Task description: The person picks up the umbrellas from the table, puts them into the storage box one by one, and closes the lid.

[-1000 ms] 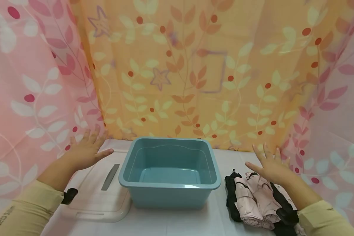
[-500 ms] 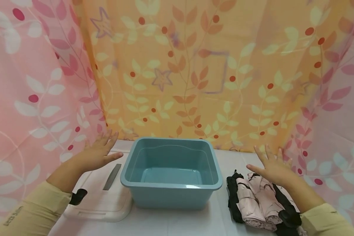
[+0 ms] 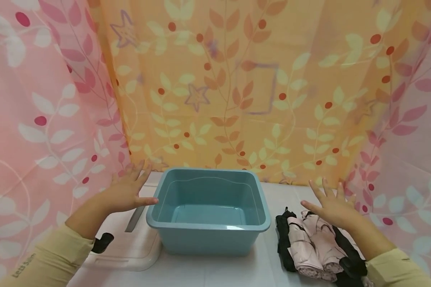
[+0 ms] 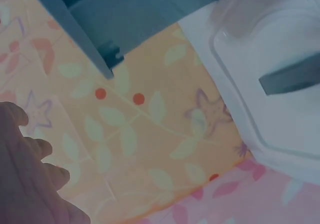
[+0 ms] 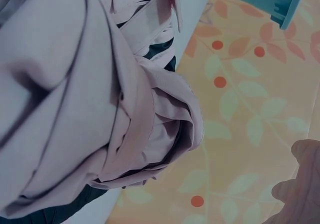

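A teal plastic bin stands upright in the middle of the table, its inside bare. My left hand hovers over the lid with fingers spread and holds nothing; its thumb tip overlaps the bin's left rim in the head view. Over on the right, my right hand is held above a pile of rolled cloth bundles, pale pink and black, also with spread fingers and nothing in them. The right wrist view shows the pink cloth close up, with folds and a rolled end.
A whitish lid with a grey strip lies flat left of the bin, partly covered by my left arm. White cloth covers the table. Behind hangs an orange leaf-patterned curtain, with pink ones at the sides.
My left hand has moved right toward the bin, its thumb now at the rim. The right hand, bin and bundles have stayed nearly in place; the view shifted slightly.
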The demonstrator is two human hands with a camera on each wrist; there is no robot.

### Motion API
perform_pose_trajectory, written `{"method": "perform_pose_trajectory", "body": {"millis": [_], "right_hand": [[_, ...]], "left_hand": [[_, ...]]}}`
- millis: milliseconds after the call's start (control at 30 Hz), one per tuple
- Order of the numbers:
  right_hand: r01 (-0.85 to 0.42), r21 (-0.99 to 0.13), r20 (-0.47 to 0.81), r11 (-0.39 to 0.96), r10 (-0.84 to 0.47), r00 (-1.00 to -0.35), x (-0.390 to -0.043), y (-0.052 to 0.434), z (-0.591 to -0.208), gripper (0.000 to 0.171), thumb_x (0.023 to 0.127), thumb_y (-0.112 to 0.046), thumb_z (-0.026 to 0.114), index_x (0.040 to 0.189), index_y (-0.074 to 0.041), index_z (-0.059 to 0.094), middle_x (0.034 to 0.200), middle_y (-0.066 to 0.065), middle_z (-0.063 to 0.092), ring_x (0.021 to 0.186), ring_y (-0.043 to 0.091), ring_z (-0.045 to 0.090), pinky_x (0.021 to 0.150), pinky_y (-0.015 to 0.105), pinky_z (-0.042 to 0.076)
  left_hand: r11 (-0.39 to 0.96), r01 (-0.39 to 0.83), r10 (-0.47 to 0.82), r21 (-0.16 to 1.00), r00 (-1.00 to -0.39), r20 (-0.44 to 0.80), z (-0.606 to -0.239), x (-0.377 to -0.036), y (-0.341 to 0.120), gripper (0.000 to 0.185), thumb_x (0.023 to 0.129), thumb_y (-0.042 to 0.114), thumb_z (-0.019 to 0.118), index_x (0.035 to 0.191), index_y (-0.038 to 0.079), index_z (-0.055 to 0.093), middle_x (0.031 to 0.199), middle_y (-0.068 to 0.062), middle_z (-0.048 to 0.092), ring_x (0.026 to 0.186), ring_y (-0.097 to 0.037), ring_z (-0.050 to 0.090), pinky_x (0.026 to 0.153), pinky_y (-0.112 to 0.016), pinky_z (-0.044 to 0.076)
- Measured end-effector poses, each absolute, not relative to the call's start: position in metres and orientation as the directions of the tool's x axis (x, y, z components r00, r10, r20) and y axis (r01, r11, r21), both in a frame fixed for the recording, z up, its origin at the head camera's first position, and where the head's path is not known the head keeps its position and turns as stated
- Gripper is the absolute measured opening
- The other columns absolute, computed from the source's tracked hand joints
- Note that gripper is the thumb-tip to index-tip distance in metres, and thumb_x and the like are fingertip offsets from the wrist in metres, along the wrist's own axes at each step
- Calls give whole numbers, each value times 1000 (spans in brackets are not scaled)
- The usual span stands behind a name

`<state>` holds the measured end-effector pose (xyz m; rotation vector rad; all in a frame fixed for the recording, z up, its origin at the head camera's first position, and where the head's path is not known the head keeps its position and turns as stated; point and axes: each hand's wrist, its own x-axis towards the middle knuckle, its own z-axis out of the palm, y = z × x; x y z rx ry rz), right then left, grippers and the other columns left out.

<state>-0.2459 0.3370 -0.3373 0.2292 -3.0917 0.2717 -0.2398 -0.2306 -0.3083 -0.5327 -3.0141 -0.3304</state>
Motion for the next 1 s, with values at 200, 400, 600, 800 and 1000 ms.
{"method": "perform_pose_trajectory", "body": {"millis": [200,400,600,800,1000], "right_hand": [[-160,-168,45,973,-155,-987,-245,334,-337,87,85,-67,37,147,-24,-6,146,29,-12,120,58,-27,76,76,-21],[-157,-180,48,971,-151,-987,-243,332,-339,86,86,-66,38,148,-23,-3,147,30,-8,122,59,-22,76,78,-16],[-150,-170,41,974,-145,-989,-245,335,-341,84,87,-67,34,147,-23,-4,147,28,-10,122,59,-21,76,77,-18],[-156,-157,32,975,-153,-988,-246,337,-345,85,86,-68,34,147,-23,-5,147,28,-10,122,60,-21,76,78,-16],[-146,-169,33,975,-142,-989,-243,343,-346,83,87,-66,35,147,-26,-7,147,30,-8,122,60,-20,75,79,-15]], "left_hand": [[907,388,376,163,-921,101,-317,-236,-216,109,72,75,49,148,12,5,152,-15,-11,134,-44,-12,90,-73,-12],[895,417,407,162,-909,90,-328,-233,-201,112,70,76,51,148,8,8,152,-18,-5,135,-43,-10,91,-74,-9],[895,413,415,167,-910,24,-342,-237,-191,116,65,82,46,148,11,6,152,-16,-5,136,-41,-9,92,-73,-7],[899,402,409,171,-912,-7,-346,-238,-188,118,64,82,47,148,10,5,152,-17,-7,137,-39,-10,94,-71,-8],[902,409,415,141,-910,-16,-342,-226,-179,122,61,83,49,147,5,10,152,-17,-5,137,-39,-9,96,-70,-5]]}}
